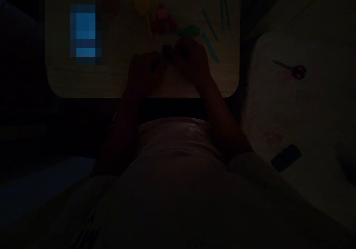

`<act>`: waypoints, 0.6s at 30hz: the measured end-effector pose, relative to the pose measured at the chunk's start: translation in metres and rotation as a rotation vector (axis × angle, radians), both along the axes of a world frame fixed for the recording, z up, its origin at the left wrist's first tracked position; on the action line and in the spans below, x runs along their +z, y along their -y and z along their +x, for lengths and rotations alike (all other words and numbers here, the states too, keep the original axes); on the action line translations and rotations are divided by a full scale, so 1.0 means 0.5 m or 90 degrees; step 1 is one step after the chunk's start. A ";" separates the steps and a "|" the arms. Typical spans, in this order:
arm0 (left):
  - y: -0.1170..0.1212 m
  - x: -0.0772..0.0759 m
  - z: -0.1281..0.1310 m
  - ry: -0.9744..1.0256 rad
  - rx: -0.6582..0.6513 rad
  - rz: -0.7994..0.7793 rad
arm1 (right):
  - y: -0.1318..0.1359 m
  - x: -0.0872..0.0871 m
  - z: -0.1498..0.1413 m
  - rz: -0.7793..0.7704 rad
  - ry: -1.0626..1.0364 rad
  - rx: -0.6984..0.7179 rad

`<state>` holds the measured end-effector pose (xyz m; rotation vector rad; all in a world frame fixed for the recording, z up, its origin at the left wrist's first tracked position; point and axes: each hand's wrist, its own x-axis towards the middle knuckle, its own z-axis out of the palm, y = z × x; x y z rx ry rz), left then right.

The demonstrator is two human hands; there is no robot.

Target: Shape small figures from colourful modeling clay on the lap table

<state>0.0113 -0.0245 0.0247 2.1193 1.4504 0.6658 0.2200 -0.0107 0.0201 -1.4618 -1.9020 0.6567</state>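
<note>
The scene is very dark. My left hand [146,71] and my right hand [191,58] meet over a small wooden table [111,80], fingers curled together around a small dark lump [167,52] held between them. What the lump is I cannot make out. Just beyond the hands lie a green piece [189,30], a red piece [162,21] and a yellow piece [143,6], all soft-looking shapes on the table top.
Several thin blue sticks [211,26] lie at the table's right side. A glowing blue screen [85,32] sits at the left. On the pale surface to the right lie red-handled scissors [294,70] and a dark phone-like object [286,157].
</note>
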 end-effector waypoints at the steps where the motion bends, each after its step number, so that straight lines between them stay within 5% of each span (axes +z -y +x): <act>1: 0.000 -0.001 0.000 -0.002 0.002 -0.003 | 0.000 -0.001 0.000 0.004 -0.002 -0.002; 18: -0.004 -0.006 -0.004 -0.012 0.006 -0.030 | -0.001 -0.002 0.002 0.027 -0.009 0.009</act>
